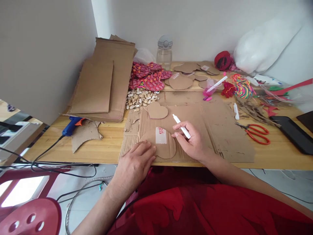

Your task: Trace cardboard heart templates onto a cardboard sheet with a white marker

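Near the front edge of the worktop (pixel 110 147), a large cardboard cutout (pixel 168 150) bearing a white-and-red label (pixel 160 135) is laid on a cardboard sheet (pixel 193 111). Its left part is covered by the left hand (pixel 137 160), whose fingers are laid flat and close together, with nothing gripped. At 2 o'clock from the label, a white pen (pixel 181 126) is pinched between the thumb and fingers of the right hand (pixel 192 141), its narrow end directed toward 11 o'clock. Whether the cutout is touched by that hand cannot be told. A smaller heart-shaped cutout (pixel 157 110) is placed at 12 o'clock, peanut shells (pixel 140 99) are heaped at 11, red-handled scissors (pixel 246 128) are seen at 3, and a blue glue gun (pixel 70 126) at 9.
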Demonstrator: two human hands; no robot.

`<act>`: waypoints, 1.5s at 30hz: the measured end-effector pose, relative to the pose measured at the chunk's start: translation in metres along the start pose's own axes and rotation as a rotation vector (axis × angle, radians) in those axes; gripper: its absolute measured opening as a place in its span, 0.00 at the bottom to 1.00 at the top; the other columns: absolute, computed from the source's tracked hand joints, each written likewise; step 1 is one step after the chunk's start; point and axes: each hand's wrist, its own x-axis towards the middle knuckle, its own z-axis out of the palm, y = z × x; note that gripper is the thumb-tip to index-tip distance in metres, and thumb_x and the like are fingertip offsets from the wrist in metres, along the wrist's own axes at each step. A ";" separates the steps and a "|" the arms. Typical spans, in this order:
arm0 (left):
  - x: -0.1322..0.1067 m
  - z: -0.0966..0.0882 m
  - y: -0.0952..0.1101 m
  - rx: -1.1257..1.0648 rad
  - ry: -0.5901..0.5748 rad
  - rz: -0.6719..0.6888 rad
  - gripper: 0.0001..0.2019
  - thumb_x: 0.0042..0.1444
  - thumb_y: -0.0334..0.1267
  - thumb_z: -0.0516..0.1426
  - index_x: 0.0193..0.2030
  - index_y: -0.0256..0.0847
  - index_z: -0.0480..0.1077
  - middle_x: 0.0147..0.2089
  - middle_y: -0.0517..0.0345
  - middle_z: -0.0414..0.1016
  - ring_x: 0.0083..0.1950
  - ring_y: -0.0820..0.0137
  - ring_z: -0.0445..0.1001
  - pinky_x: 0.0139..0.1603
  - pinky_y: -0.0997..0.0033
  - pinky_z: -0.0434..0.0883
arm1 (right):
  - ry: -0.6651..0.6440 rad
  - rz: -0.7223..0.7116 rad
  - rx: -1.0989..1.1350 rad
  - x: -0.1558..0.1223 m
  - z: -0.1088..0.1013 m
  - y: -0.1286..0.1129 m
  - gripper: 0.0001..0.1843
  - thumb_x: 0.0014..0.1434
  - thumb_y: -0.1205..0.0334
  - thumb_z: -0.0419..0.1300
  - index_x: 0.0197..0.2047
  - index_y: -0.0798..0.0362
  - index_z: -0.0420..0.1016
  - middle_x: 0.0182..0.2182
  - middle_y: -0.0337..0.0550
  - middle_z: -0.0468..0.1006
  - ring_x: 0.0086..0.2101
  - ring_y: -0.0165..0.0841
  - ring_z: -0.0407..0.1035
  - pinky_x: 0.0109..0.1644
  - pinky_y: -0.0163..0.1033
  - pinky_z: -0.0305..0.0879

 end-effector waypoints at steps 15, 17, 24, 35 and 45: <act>0.006 -0.001 0.009 0.129 -0.076 -0.016 0.16 0.67 0.36 0.57 0.60 0.45 0.72 0.52 0.50 0.78 0.54 0.58 0.79 0.49 0.53 0.82 | -0.020 -0.056 -0.064 0.002 -0.002 -0.003 0.06 0.71 0.58 0.54 0.47 0.47 0.71 0.42 0.41 0.81 0.39 0.37 0.82 0.42 0.43 0.74; 0.006 0.000 0.010 0.151 -0.083 -0.026 0.16 0.67 0.36 0.57 0.61 0.46 0.72 0.53 0.50 0.78 0.55 0.57 0.78 0.49 0.54 0.82 | -0.012 -0.069 -0.066 0.003 -0.002 -0.005 0.06 0.72 0.58 0.53 0.47 0.47 0.71 0.43 0.40 0.81 0.38 0.36 0.82 0.42 0.42 0.73; 0.005 -0.002 0.014 0.220 -0.128 -0.023 0.16 0.67 0.36 0.58 0.61 0.46 0.72 0.52 0.50 0.78 0.55 0.58 0.77 0.48 0.56 0.81 | -0.034 -0.075 -0.063 0.002 -0.001 -0.003 0.07 0.73 0.59 0.52 0.48 0.46 0.71 0.44 0.39 0.81 0.39 0.33 0.82 0.44 0.41 0.72; 0.002 0.002 0.012 0.199 -0.139 -0.031 0.17 0.69 0.37 0.56 0.63 0.47 0.69 0.55 0.51 0.77 0.59 0.58 0.75 0.50 0.58 0.80 | -0.155 -0.124 -0.327 0.079 -0.008 -0.024 0.20 0.61 0.62 0.64 0.56 0.48 0.68 0.53 0.48 0.79 0.54 0.43 0.74 0.52 0.47 0.71; 0.001 0.004 0.011 0.167 -0.161 -0.056 0.17 0.70 0.37 0.54 0.64 0.47 0.68 0.56 0.52 0.76 0.61 0.59 0.73 0.51 0.58 0.81 | -0.454 -0.262 -0.547 0.129 0.014 -0.007 0.23 0.55 0.61 0.71 0.52 0.48 0.70 0.55 0.49 0.77 0.60 0.48 0.66 0.64 0.54 0.62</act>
